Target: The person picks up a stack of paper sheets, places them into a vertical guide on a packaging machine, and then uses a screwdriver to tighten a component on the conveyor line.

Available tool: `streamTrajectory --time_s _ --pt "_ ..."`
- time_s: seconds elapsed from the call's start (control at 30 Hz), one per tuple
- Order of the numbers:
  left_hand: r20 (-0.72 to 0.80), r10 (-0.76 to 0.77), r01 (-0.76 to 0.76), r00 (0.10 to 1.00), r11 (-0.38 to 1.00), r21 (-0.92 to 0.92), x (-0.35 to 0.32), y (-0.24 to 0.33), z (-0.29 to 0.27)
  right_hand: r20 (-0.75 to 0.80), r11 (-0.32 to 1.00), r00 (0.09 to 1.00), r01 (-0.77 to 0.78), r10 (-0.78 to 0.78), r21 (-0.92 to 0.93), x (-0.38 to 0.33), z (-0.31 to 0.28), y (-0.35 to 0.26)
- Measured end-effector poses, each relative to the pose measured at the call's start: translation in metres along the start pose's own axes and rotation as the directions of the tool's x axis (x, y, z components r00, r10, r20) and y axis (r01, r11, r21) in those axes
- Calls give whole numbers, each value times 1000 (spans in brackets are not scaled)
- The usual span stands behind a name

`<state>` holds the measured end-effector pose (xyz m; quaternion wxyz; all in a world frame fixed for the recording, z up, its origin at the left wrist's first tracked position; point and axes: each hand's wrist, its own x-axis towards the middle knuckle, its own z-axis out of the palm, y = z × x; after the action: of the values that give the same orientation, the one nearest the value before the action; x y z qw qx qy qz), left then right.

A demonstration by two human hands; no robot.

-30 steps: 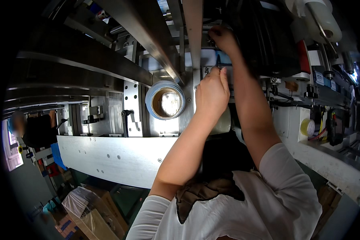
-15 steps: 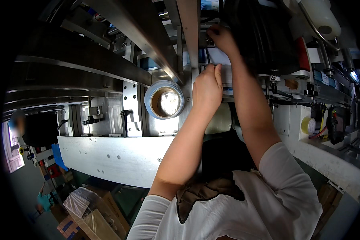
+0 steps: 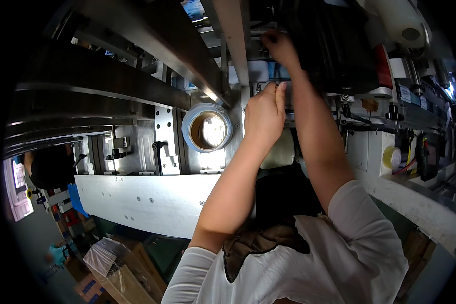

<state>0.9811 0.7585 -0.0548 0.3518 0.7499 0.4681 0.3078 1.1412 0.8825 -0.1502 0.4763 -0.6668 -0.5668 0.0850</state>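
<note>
My left hand (image 3: 265, 114) is closed around a thin dark rod (image 3: 276, 75), whose upper end sticks out past my thumb; its kind does not show. My right hand (image 3: 282, 50) reaches farther in, beside a black machine cover. Its fingers are curled together at a small dark part of the machine, and what they grip is hidden in shadow. Beyond my left hand, white and blue flat packs (image 3: 259, 71) lie in a channel. A large roll of pale blue tape (image 3: 207, 127) with a cardboard core stands on the metal plate left of my left hand.
Steel beams (image 3: 187, 55) cross above the machine on the left. A white metal panel (image 3: 147, 200) runs along its near edge. The black cover (image 3: 334, 50) crowds my right arm. A yellow tape roll (image 3: 391, 157) sits at right; cartons (image 3: 121, 268) stand on the floor at lower left.
The rod in my left hand has shifted slightly right, with the hand. In the channel a blue pack now shows where a white one was. My right hand has barely moved.
</note>
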Motion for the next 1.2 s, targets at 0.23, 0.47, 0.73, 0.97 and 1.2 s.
streamTrajectory --time_s 0.23,0.47,0.73,0.97,1.2 --pt "-11 -53 54 999 998 42 1 -3 0 17 1000 1000 13 -13 -7 0 -1 -3" --pt "-57 -83 86 995 995 59 2 -2 -2 73 998 996 -50 47 33 1 -4 -1" --pt "-40 -36 36 999 999 20 0 3 0 47 999 998 -37 35 25 1 -1 0" --pt "-68 -55 57 996 998 34 2 1 -4 -35 996 995 87 -88 -37 2 2 7" --pt "-91 -34 37 995 999 31 3 -5 -4 -37 990 993 113 -116 -82 2 5 12"
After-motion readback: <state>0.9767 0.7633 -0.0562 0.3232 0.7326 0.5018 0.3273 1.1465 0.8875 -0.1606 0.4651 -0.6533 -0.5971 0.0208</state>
